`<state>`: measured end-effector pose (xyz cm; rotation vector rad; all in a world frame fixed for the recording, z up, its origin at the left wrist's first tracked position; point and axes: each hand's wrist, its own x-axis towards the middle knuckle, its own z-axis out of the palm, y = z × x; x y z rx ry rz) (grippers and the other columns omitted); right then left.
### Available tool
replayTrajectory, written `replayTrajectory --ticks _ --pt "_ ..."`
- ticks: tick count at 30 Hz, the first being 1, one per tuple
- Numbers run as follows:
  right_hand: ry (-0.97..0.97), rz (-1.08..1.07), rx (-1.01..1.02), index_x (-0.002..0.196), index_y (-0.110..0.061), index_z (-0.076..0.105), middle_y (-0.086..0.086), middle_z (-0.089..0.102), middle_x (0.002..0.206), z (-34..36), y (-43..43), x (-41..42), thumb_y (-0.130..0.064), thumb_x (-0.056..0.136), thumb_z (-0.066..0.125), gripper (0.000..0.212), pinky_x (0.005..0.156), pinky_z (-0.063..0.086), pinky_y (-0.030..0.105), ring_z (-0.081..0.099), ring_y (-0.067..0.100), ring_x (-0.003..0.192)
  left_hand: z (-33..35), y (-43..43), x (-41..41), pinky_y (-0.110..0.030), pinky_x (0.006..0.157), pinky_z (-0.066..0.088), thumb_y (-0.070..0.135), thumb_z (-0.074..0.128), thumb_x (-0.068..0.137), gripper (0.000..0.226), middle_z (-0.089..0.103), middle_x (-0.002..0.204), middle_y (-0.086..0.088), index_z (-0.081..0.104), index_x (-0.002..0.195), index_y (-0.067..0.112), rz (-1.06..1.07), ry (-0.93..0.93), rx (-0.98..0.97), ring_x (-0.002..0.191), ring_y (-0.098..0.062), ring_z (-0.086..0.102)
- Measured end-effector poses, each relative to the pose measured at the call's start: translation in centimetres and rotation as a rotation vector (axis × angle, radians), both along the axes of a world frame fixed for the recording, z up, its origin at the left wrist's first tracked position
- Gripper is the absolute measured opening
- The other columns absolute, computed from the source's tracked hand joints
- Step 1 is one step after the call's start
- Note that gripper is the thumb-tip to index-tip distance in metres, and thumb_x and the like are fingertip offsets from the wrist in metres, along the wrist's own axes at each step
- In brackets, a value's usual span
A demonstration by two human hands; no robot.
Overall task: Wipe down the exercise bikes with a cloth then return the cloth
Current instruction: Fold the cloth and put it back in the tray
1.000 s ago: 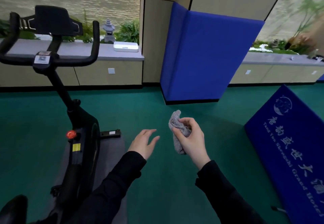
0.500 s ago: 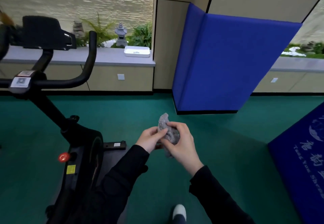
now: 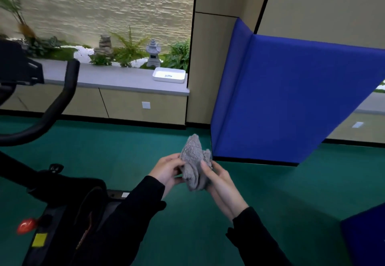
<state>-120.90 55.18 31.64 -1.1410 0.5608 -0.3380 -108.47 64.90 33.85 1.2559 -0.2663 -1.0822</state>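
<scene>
Two hands now pinch the cloth [image 3: 193, 161] in the air, right of the bike [image 3: 62, 192], as the left hand [image 3: 166, 169], open a second ago, joins the right hand [image 3: 218, 179] on it, so probably the person refolds it for wiping.

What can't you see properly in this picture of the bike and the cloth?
The exercise bike is cut off by the left and bottom edges of the head view; its seat and pedals are not shown.
The cloth is bunched up, partly covered by the left hand and right hand.
The white tray has a mark inside that is too small to read.
The red knob is blurred.
</scene>
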Motion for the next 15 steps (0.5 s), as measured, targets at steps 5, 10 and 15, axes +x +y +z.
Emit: replayTrajectory --ticks 5,10,15 --pt "-0.037 0.006 -0.009 0.116 0.01 0.054 0.022 0.066 0.116 -0.1 -4.6 3.1 -0.026 0.095 0.051 0.042 0.094 0.047 0.05 0.063 0.033 0.106 -0.2 -3.5 3.2 -0.04 0.078 0.049 -0.002 0.041 0.09 0.027 0.061 0.102 -0.02 0.058 0.11 -0.006 0.05 -0.011 0.014 0.092 -0.028 0.057" --pt "-0.069 -0.144 -0.066 0.11 0.0 0.055 0.017 0.065 0.114 -0.5 -9.1 9.5 -0.015 0.097 0.047 0.022 0.088 0.05 0.037 0.063 0.021 0.1 -1.7 -6.6 8.4 -0.036 0.072 0.049 0.001 0.037 0.086 0.027 0.06 0.11 -0.02 0.057 0.104 -0.003 0.189 0.191 -0.097 0.095 -0.03 0.057" --pt "-0.076 -0.085 -0.112 0.113 -0.003 0.057 0.015 0.064 0.119 -0.4 -13.3 17.3 -0.016 0.099 0.044 0.023 0.099 0.047 0.042 0.06 0.026 0.113 -1.8 -11.6 14.9 -0.04 0.083 0.053 0.026 0.056 0.088 0.037 0.068 0.113 -0.014 0.06 0.116 0.002 0.175 0.154 -0.185 0.105 -0.03 0.064"
